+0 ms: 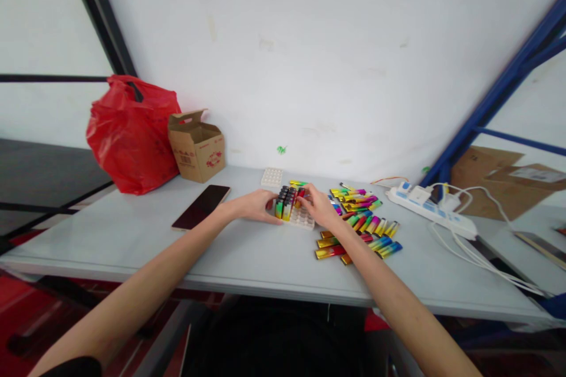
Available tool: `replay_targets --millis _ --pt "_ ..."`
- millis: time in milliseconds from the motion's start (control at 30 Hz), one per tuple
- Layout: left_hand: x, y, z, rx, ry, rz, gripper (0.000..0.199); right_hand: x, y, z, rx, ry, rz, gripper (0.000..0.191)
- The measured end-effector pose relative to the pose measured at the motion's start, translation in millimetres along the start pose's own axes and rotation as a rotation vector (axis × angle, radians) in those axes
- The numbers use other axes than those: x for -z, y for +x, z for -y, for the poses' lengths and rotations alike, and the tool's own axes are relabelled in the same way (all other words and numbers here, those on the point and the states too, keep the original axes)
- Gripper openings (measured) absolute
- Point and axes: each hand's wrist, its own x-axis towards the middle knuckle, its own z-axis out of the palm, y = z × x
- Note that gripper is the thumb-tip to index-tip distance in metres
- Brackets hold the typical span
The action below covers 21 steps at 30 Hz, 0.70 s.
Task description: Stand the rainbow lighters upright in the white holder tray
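Several colourful lighters (283, 207) with dark tops stand upright in rows in a white tray with holes (304, 221). My left hand (259, 206) is closed round the tray's left end, thumb at the front and fingers behind, against the outer lighters. Over the tray, my right hand (317, 205) pinches a red lighter (300, 193) beside the filled rows; its lower end is hard to make out. To the right, many loose lighters (367, 222) in gold, red, green, blue and purple lie on the table, partly hidden by my right forearm.
A second white holed piece (271, 177) lies behind the tray. On the left are a phone (201, 207), an open cardboard box (198, 150) and a red plastic bag (135, 135). A power strip (431, 212) with plugs and white cables lies on the right, near a blue frame (499, 88).
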Motion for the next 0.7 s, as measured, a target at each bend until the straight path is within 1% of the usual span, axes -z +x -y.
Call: replay_targets --millis 100,167,267,333,367,433,500,533,567,700 --pt "0.1 -0.1 -0.6 -0.002 0.001 0.005 0.052 3.3 0.8 2.6 0.047 -0.041 0.037 0.020" --pt "0.0 0.2 -0.8 0.000 0.005 0.010 0.052 10.3 1.5 4.3 0.060 -0.072 0.048 0.019" --pt "-0.3 0.8 -0.6 -0.002 0.006 0.010 0.054 27.2 0.9 -0.2 0.054 -0.134 0.047 0.024" --pt "-0.4 0.9 -0.8 -0.006 0.003 0.005 0.054 40.3 -1.5 -9.2 0.043 -0.225 0.040 0.029" --pt "-0.4 0.9 -1.1 -0.004 0.000 0.003 0.055 46.6 -3.3 -14.8 0.037 -0.278 0.057 0.029" --pt "-0.1 0.6 -2.0 0.001 -0.012 0.003 0.055 57.7 -7.6 -25.6 0.030 -0.358 0.147 0.028" --pt "0.2 0.3 -3.2 0.000 -0.022 0.008 0.054 65.4 -11.3 -32.9 0.021 -0.389 0.253 0.038" --pt "0.4 0.2 -3.7 0.000 -0.023 0.011 0.053 67.7 -12.5 -34.7 0.016 -0.397 0.285 0.041" --pt "0.4 0.2 -4.1 0.002 -0.019 0.014 0.053 69.0 -13.0 -35.5 0.008 -0.407 0.298 0.039" --pt "-0.3 1.0 -3.5 0.021 0.011 0.014 0.054 66.4 -11.0 -33.2 -0.036 -0.463 0.295 0.022"
